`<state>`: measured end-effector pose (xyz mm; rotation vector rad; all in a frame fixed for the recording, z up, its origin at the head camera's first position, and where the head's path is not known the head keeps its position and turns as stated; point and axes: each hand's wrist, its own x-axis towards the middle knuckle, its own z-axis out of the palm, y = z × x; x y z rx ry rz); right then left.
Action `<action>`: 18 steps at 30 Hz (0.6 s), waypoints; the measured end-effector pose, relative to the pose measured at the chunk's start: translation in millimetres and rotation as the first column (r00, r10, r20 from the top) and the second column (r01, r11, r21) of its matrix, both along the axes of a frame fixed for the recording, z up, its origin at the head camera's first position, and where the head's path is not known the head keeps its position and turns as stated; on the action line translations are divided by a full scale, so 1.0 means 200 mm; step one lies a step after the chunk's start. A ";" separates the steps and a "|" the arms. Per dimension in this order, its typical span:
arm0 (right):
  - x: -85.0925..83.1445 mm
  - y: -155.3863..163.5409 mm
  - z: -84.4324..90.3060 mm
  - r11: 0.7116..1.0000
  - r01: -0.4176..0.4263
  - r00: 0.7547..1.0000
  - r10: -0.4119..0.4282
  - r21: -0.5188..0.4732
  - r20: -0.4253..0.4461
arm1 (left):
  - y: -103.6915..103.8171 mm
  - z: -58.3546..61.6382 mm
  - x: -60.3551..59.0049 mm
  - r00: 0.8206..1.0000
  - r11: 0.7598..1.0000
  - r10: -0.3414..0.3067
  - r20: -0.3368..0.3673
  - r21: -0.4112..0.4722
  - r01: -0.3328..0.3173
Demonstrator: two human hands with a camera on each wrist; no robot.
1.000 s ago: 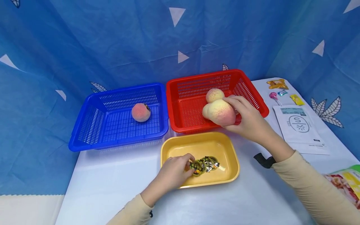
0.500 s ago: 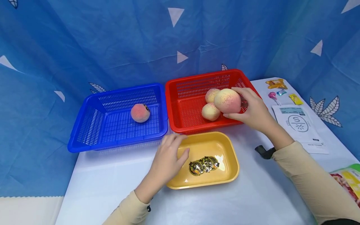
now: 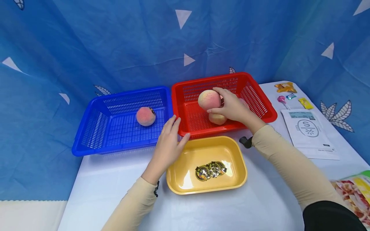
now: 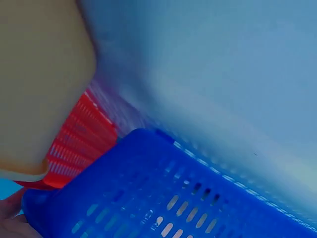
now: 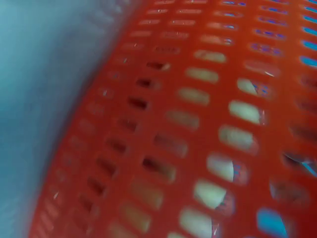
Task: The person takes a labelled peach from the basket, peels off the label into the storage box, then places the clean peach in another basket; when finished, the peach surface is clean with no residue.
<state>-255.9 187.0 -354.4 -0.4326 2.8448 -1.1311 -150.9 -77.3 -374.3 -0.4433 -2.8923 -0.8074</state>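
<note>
My right hand (image 3: 231,107) grips a pink-and-yellow peach (image 3: 209,99) over the middle of the red basket (image 3: 185,128). Below it lies a second peach (image 3: 217,119), and a third peach (image 3: 244,102) is mostly hidden behind the hand. My left hand (image 3: 169,144) is held with fingers extended between the two baskets, beside the left end of the yellow tray (image 3: 179,189), holding nothing. Its fingers (image 4: 15,218) show at the corner of the blue basket (image 4: 148,188) in the left wrist view. A pink peach (image 3: 145,116) sits in the blue basket.
Several round black-and-gold packets (image 3: 210,171) lie inside the tray. To the right are a white pouch (image 3: 307,128), a lollipop (image 3: 281,99) and several wrapped sweets. A colourful bag (image 3: 352,195) lies at the right edge, and a blue curtain (image 3: 138,41) hangs behind.
My left hand has let go of a packet and moved up out of the tray toward the baskets. My right hand has carried the peach up and left over the red basket.
</note>
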 end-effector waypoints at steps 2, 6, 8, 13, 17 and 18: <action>-0.03 -0.04 -0.01 0.999 -0.020 1.000 0.019 0.029 0.018 | 0.00 -0.01 -0.01 1.000 1.000 0.005 0.005 -0.013 -0.004; -0.08 -0.10 -0.04 0.994 -0.066 0.997 0.063 0.086 0.035 | 0.00 -0.02 -0.01 1.000 0.999 0.013 0.012 -0.038 -0.012; -0.11 -0.12 -0.05 0.989 -0.085 0.996 0.080 0.120 0.049 | 0.00 -0.02 -0.01 1.000 0.999 0.013 0.013 -0.040 -0.013; -0.15 -0.17 -0.07 0.973 -0.111 0.993 0.099 0.204 0.070 | 0.00 -0.02 -0.01 1.000 0.999 0.013 0.013 -0.044 -0.012; -0.18 -0.19 -0.09 0.958 -0.116 0.992 0.101 0.261 0.071 | -0.01 -0.02 -0.01 1.000 0.999 0.002 0.010 -0.044 -0.002; -0.19 -0.19 -0.09 0.954 -0.121 0.992 0.106 0.275 0.071 | -0.01 -0.02 -0.02 1.000 0.999 -0.001 0.009 -0.044 0.001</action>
